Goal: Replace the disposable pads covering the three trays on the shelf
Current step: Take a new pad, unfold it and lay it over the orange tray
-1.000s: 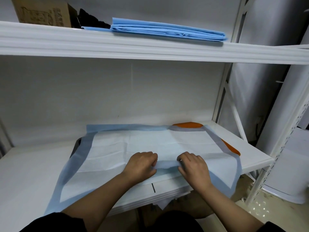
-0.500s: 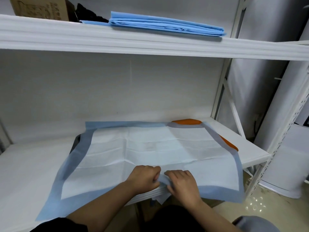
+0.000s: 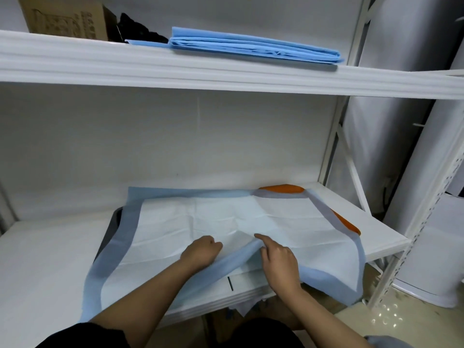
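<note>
- Both hands, left (image 3: 200,252) and right (image 3: 278,264), pinched the pad's (image 3: 226,222) near edge, lifted over the orange tray (image 3: 346,222).
- Pulling unevenly could tear or bunch it.

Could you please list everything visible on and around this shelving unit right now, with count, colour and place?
disposable pad: one, white centre with blue border, spread on the lower shelf, near edge lifted
orange tray: one, orange, under the pad's far right corner, mostly covered
dark tray: one edge, black, showing at the pad's left side
folded pads: one stack, blue, upper shelf
cardboard box: one, brown, upper shelf, left
black item: one, black, beside the box, unclear what
shelving unit: one, white
left hand: curled on the pad's near edge
right hand: pinching the raised blue border
</note>
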A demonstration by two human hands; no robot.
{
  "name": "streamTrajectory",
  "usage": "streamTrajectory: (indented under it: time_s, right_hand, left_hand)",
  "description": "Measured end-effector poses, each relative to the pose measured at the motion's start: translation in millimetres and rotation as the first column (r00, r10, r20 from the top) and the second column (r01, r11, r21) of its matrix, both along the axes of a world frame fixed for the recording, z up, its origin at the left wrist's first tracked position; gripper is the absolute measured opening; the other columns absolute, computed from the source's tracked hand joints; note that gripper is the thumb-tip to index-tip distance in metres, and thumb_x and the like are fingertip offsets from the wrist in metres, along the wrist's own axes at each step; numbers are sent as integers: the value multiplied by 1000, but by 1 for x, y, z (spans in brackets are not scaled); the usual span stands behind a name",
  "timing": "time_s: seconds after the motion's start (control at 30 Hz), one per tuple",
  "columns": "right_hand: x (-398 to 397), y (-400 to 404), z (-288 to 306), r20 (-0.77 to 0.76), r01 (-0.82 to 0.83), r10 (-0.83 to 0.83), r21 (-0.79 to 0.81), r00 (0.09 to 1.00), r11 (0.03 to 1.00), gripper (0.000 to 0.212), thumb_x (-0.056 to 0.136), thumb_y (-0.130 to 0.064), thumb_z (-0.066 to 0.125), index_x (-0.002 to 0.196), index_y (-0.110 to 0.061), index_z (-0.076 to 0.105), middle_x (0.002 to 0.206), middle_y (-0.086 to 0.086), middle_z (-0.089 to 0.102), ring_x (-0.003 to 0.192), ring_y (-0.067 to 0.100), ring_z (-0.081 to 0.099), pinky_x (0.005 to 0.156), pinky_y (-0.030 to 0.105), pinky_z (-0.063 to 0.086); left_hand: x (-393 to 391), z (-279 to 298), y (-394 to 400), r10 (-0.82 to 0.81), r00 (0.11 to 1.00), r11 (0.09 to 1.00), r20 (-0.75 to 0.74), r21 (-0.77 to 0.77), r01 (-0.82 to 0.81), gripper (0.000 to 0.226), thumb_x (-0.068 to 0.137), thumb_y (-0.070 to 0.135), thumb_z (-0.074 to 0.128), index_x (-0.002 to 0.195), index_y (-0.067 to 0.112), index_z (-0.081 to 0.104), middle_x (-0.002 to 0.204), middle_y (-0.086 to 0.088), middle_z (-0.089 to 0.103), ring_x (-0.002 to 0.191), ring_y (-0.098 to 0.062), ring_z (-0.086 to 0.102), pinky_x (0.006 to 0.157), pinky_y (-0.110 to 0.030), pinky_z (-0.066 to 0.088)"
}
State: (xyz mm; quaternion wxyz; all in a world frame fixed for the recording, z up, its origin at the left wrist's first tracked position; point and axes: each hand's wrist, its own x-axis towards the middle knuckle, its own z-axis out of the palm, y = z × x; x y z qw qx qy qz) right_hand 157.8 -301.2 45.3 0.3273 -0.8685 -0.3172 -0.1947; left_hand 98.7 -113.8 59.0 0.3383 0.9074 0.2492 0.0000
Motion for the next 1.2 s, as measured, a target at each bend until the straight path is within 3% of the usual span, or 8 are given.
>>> streamTrajectory:
  time_s: [0.17, 0.33, 0.47, 0.6, 0.77, 0.87, 0.97, 1.2]
  right_hand:
    - [7, 4, 34, -353, 32, 90, 324, 931, 945, 35, 102, -15, 35, 129, -24, 56, 125, -4, 61, 115, 15, 56, 94, 23, 42]
    - [19, 5, 71, -411, 26, 244, 550, 878, 835, 36, 99, -7, 35, 121, -20, 61, 121, -6, 61, 113, 9, 53, 90, 12, 40]
    - [24, 0, 100, -393, -33, 372, 649, 841, 760, 38, 99, -5, 32, 113, -25, 61, 116, -7, 64, 112, 8, 58, 98, 24, 45]
    - [32, -21, 122, -420, -140, 538, 680, 731, 720, 35, 100, -10, 33, 117, -14, 63, 101, -10, 72, 95, 0, 66, 77, 10, 50]
    - [45, -41, 138, -511, -235, 553, 558, 658, 796, 33, 101, -14, 37, 116, -16, 65, 109, -1, 72, 108, 13, 65, 91, 24, 49]
    - [48, -49, 148, -488, -298, 527, 472, 696, 830, 34, 99, -6, 39, 110, -13, 70, 109, -2, 72, 108, 11, 65, 95, 27, 48]
    - [48, -54, 160, -455, -304, 520, 466, 723, 831, 29, 96, -3, 47, 100, -14, 73, 102, -5, 74, 99, 7, 67, 85, 22, 51]
    - [47, -76, 183, -395, -329, 528, 470, 752, 819, 25, 98, -14, 47, 105, -15, 70, 104, -6, 73, 102, 6, 66, 85, 18, 52]
  left_hand:
    - [10, 7, 5, -80, 957, 994, -279, -95, 55, 21, 89, 22, 41, 73, 10, 48, 62, -5, 52, 46, -16, 41, 46, -20, 30]
    - [14, 15, -28, -232, 922, 931, -311, -345, 117, 16, 93, 20, 41, 92, 8, 50, 87, -11, 63, 57, -15, 56, 54, -22, 46]
    - [24, 23, -44, -380, 895, 831, -233, -511, 220, 32, 97, 26, 44, 124, 10, 47, 112, -6, 61, 79, -20, 68, 69, -25, 54]
    - [58, 41, -29, -201, 979, 974, -17, -113, 198, 23, 92, 15, 50, 116, 17, 48, 125, -9, 54, 100, -28, 66, 66, -27, 50]
    - [84, 78, -7, -285, 933, 955, 220, 147, 257, 84, 87, 7, 59, 151, 28, 10, 158, 2, 7, 135, -25, 38, 99, -29, 45]
    - [101, 82, -3, -387, 897, 922, 213, 103, 373, 81, 79, 1, 63, 145, 32, 28, 155, 3, 21, 136, -19, 34, 103, -32, 43]
    - [112, 86, -10, -414, 889, 905, 197, -20, 426, 46, 77, -2, 61, 113, 25, 50, 118, -3, 54, 101, -17, 55, 80, -29, 50]
    - [123, 83, 5, -390, 906, 920, 162, 99, 379, 23, 82, 1, 56, 82, 24, 55, 104, -5, 59, 91, -23, 63, 73, -28, 54]
